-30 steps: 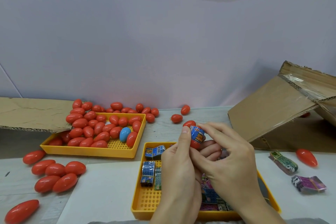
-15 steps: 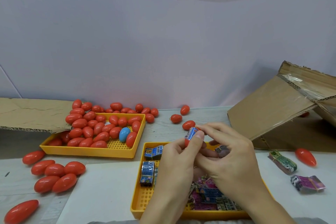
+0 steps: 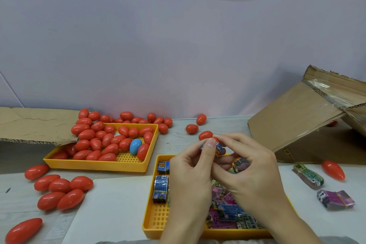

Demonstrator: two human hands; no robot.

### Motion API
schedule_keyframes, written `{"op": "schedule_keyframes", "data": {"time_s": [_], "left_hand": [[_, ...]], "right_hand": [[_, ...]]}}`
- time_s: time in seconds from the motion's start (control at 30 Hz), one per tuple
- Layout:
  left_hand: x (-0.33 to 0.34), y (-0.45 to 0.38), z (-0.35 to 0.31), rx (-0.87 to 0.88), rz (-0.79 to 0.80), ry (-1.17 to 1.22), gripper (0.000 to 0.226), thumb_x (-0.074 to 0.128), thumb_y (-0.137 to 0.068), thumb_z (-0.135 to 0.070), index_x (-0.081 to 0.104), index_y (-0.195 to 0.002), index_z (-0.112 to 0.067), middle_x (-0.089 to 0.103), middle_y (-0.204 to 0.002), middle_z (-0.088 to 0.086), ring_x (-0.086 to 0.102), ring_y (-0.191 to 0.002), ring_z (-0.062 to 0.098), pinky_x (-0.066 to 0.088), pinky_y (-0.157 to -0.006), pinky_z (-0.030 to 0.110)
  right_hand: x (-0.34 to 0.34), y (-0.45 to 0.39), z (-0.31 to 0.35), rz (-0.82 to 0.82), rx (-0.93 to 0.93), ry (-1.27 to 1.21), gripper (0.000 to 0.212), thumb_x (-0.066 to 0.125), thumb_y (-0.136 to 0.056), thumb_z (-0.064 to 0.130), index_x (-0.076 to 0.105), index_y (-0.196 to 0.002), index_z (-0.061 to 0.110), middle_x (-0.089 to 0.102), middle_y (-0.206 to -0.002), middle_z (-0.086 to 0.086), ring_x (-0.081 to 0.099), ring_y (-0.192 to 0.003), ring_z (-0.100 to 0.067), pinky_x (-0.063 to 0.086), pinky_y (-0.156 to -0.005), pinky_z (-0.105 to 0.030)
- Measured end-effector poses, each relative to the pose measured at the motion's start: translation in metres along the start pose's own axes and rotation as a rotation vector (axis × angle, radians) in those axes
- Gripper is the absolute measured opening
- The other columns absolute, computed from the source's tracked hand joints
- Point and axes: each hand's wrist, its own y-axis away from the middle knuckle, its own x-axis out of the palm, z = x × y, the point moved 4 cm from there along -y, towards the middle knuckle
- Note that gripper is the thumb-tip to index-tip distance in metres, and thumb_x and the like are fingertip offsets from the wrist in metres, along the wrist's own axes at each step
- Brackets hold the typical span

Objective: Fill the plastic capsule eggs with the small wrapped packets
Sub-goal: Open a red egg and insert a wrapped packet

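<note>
My left hand (image 3: 190,180) and my right hand (image 3: 251,172) meet above the near yellow tray (image 3: 158,222). Between them is a blue wrapped packet (image 3: 219,150) set against a red capsule egg (image 3: 215,139), mostly hidden by my fingers. The left hand's fingers curl round the egg, with the thumb tip on top of the packet. My right fingertips pinch the packet from the right. The near tray holds several blue, pink and green packets (image 3: 160,184).
A second yellow tray (image 3: 95,164) at the left holds several red eggs and one blue egg (image 3: 135,146). Loose red eggs (image 3: 65,184) lie around it. At the right are two packets (image 3: 309,177), a red egg (image 3: 333,170) and an open cardboard box (image 3: 297,117).
My left thumb has slid up onto the top of the packet. The right fingers have shifted along the packet, which now sits lower between the hands. Both hands stayed over the near tray.
</note>
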Motion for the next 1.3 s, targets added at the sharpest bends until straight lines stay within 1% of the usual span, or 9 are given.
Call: {"op": "schedule_keyframes", "data": {"time_s": [0.17, 0.37, 0.5, 0.6, 0.67, 0.87, 1.03, 1.13, 1.3], "left_hand": [[0.008, 0.006, 0.004, 0.042, -0.061, 0.075, 0.019, 0.064, -0.084, -0.023, 0.082, -0.085, -0.018, 0.078, -0.094, 0.009, 0.076, -0.090, 0.025, 0.060, -0.072, 0.024], [0.009, 0.008, 0.006, 0.008, -0.105, 0.086, 0.020, 0.065, -0.080, -0.027, 0.080, -0.089, -0.015, 0.078, -0.094, 0.007, 0.076, -0.089, 0.025, 0.061, -0.070, 0.026], [0.001, 0.005, 0.000, 0.083, -0.068, -0.242, 0.027, 0.072, -0.079, -0.041, 0.073, -0.101, -0.025, 0.076, -0.090, -0.004, 0.074, -0.085, 0.015, 0.061, -0.068, 0.028], [-0.005, 0.003, -0.007, 0.164, -0.019, -0.530, 0.021, 0.079, -0.081, -0.032, 0.070, -0.099, -0.032, 0.073, -0.084, -0.010, 0.071, -0.082, 0.006, 0.055, -0.064, 0.017], [-0.006, 0.002, -0.009, 0.171, 0.024, -0.577, 0.009, 0.076, -0.085, -0.027, 0.072, -0.090, -0.032, 0.074, -0.078, -0.010, 0.072, -0.079, 0.009, 0.057, -0.062, 0.022], [-0.007, 0.004, -0.010, 0.146, -0.024, -0.517, 0.013, 0.073, -0.088, -0.025, 0.074, -0.076, -0.029, 0.073, -0.070, 0.002, 0.072, -0.070, 0.025, 0.060, -0.066, 0.050], [-0.009, 0.001, -0.007, 0.073, 0.028, -0.395, 0.005, 0.072, -0.089, -0.024, 0.076, -0.088, -0.023, 0.075, -0.078, 0.003, 0.074, -0.074, 0.022, 0.062, -0.066, 0.035], [-0.010, -0.002, -0.003, -0.111, 0.051, -0.099, 0.022, 0.063, -0.092, -0.026, 0.079, -0.085, -0.012, 0.073, -0.079, 0.016, 0.073, -0.071, 0.026, 0.059, -0.061, 0.032], [-0.010, -0.005, -0.002, -0.097, 0.028, 0.055, 0.016, 0.077, -0.075, -0.025, 0.078, -0.087, -0.015, 0.075, -0.088, 0.016, 0.074, -0.075, 0.023, 0.058, -0.065, 0.028]], "right_hand": [[0.001, 0.000, -0.001, -0.035, -0.018, 0.027, 0.032, 0.076, -0.075, 0.029, 0.076, -0.107, 0.023, 0.069, -0.098, 0.013, 0.067, -0.089, -0.009, 0.042, -0.065, -0.005], [0.002, 0.000, -0.001, -0.047, 0.002, 0.023, 0.039, 0.068, -0.076, 0.044, 0.075, -0.109, 0.024, 0.069, -0.101, 0.014, 0.067, -0.091, -0.009, 0.041, -0.065, -0.004], [0.002, -0.002, -0.004, -0.001, 0.012, 0.038, 0.040, 0.077, -0.077, 0.043, 0.074, -0.111, 0.024, 0.068, -0.104, 0.015, 0.067, -0.097, -0.010, 0.050, -0.071, -0.014], [0.003, -0.001, -0.005, 0.029, -0.001, 0.106, 0.044, 0.082, -0.076, 0.041, 0.073, -0.114, 0.019, 0.067, -0.103, 0.016, 0.065, -0.099, -0.010, 0.051, -0.078, -0.019], [0.004, 0.000, -0.004, 0.048, -0.018, 0.139, 0.043, 0.081, -0.077, 0.043, 0.073, -0.112, 0.020, 0.065, -0.101, 0.016, 0.064, -0.097, -0.009, 0.047, -0.076, -0.013], [0.006, 0.002, -0.001, 0.042, -0.051, 0.162, 0.041, 0.076, -0.076, 0.041, 0.073, -0.110, 0.021, 0.064, -0.101, 0.018, 0.063, -0.098, -0.009, 0.045, -0.077, -0.010], [0.004, 0.001, 0.000, 0.033, -0.039, 0.113, 0.035, 0.077, -0.075, 0.033, 0.074, -0.108, 0.023, 0.065, -0.099, 0.016, 0.064, -0.095, -0.008, 0.043, -0.072, -0.008], [0.002, 0.000, 0.000, 0.036, 0.010, 0.035, 0.031, 0.075, -0.077, 0.032, 0.073, -0.107, 0.030, 0.067, -0.100, 0.013, 0.064, -0.096, -0.009, 0.043, -0.070, -0.010], [0.006, 0.003, -0.007, 0.145, 0.168, -0.387, 0.038, 0.065, -0.084, 0.016, 0.067, -0.120, 0.026, 0.070, -0.118, 0.004, 0.066, -0.112, -0.020, 0.057, -0.086, -0.037]]}}
